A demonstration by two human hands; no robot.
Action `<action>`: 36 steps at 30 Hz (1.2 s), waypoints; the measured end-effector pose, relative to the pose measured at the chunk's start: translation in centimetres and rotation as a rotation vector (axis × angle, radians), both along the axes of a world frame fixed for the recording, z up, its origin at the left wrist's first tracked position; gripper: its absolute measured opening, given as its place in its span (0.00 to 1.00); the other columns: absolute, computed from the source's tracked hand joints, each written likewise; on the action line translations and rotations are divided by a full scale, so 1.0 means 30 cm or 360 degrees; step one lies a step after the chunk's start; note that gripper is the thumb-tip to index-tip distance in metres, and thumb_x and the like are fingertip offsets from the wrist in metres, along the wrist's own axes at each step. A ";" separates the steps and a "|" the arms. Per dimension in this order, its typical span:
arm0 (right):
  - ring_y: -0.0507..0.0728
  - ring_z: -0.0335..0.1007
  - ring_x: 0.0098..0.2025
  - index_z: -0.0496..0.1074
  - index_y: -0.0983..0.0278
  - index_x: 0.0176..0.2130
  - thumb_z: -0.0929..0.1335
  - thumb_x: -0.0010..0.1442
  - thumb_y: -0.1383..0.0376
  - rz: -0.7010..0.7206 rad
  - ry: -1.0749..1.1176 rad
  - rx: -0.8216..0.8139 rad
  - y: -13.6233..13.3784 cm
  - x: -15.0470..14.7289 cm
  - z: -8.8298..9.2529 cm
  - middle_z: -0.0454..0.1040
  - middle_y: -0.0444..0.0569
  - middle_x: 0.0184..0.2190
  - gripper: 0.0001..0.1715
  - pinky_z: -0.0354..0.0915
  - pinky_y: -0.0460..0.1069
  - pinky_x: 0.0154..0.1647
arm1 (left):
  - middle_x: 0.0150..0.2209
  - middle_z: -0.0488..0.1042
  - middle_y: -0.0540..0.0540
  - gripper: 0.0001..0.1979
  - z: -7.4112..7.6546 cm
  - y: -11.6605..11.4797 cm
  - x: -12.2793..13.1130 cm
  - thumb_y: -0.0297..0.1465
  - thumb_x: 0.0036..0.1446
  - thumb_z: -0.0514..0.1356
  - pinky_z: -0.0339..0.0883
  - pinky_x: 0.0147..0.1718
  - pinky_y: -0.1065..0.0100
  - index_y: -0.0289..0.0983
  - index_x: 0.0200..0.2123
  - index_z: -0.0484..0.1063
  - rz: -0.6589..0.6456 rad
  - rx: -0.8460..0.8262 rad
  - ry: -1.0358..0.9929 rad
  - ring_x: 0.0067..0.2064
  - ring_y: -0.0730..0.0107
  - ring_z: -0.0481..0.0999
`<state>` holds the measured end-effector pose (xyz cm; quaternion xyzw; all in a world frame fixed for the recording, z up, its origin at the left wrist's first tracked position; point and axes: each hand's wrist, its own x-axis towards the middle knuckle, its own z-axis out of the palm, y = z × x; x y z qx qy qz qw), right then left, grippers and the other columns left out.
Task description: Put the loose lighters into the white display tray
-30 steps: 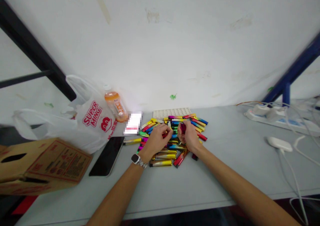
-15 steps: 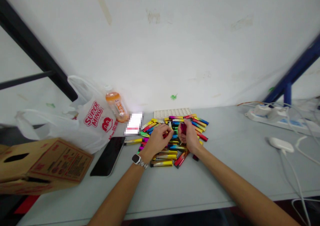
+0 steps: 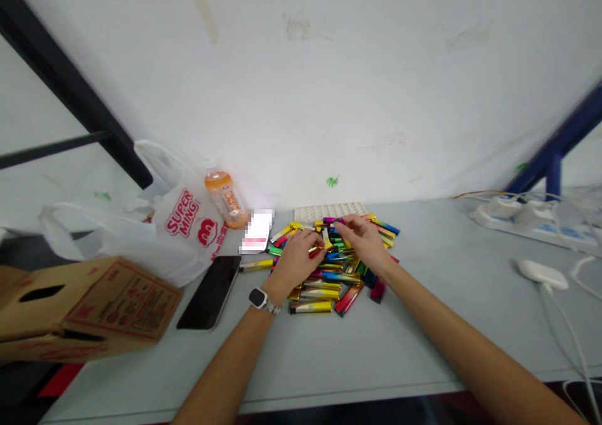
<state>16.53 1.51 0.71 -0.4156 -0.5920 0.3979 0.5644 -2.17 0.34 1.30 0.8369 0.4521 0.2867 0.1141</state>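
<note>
A loose heap of shiny, multicoloured lighters (image 3: 313,308) lies on the grey table in front of me. My left hand (image 3: 297,259), with a watch on its wrist, is over the left side of the heap. Its fingers are curled around a red and yellow lighter (image 3: 318,250), partly hidden by the hand. My right hand (image 3: 365,242) is over the right side of the heap, fingers stretched toward the lighters and thumb apart, with nothing visibly gripped. A dark red lighter (image 3: 378,291) lies at the heap's right edge, below my right wrist.
Behind the heap is a white grid-like tray (image 3: 329,212). To the left are a black phone (image 3: 210,293), a pixelated white card (image 3: 257,230), an orange drink bottle (image 3: 226,196), a plastic bag (image 3: 164,249) and a cardboard box (image 3: 94,312). A power strip (image 3: 531,224) and white adapter (image 3: 543,275) are right.
My right hand has let go of the dark red lighter and moved, fingers now spread, over the heap. The left hand stays in nearly the same place. The view has shifted slightly.
</note>
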 end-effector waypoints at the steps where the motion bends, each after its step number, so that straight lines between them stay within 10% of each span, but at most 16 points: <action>1: 0.54 0.67 0.31 0.74 0.63 0.35 0.72 0.54 0.49 -0.0044 -0.0071 0.0030 0.016 0.005 0.003 0.73 0.45 0.29 0.20 0.63 0.49 0.34 | 0.39 0.75 0.46 0.02 0.001 -0.001 0.000 0.30 0.60 0.61 0.65 0.46 0.58 0.39 0.34 0.72 0.0000 -0.0001 0.0012 0.44 0.60 0.73; 18: 0.53 0.71 0.30 0.73 0.63 0.38 0.68 0.57 0.66 -0.0077 -0.0858 0.0469 0.451 0.007 0.043 0.77 0.46 0.31 0.07 0.66 0.49 0.37 | 0.40 0.76 0.45 0.06 -0.022 0.020 -0.027 0.34 0.61 0.61 0.66 0.47 0.58 0.40 0.39 0.76 0.0036 0.0036 0.0106 0.45 0.60 0.74; 26: 0.53 0.68 0.29 0.76 0.65 0.36 0.69 0.57 0.68 0.0035 -0.0912 0.0445 0.488 0.025 0.051 0.76 0.45 0.28 0.05 0.62 0.48 0.36 | 0.40 0.76 0.44 0.06 -0.011 0.013 -0.014 0.34 0.62 0.61 0.66 0.47 0.58 0.39 0.39 0.77 0.0039 0.0003 0.0085 0.45 0.60 0.73; 36: 0.60 0.67 0.42 0.76 0.60 0.53 0.59 0.70 0.57 -0.0326 -0.1960 0.0641 0.417 0.010 0.097 0.67 0.58 0.46 0.23 0.59 0.53 0.44 | 0.39 0.76 0.44 0.07 -0.003 0.014 -0.019 0.35 0.60 0.63 0.66 0.45 0.58 0.39 0.37 0.76 0.0036 -0.0014 0.0119 0.44 0.59 0.73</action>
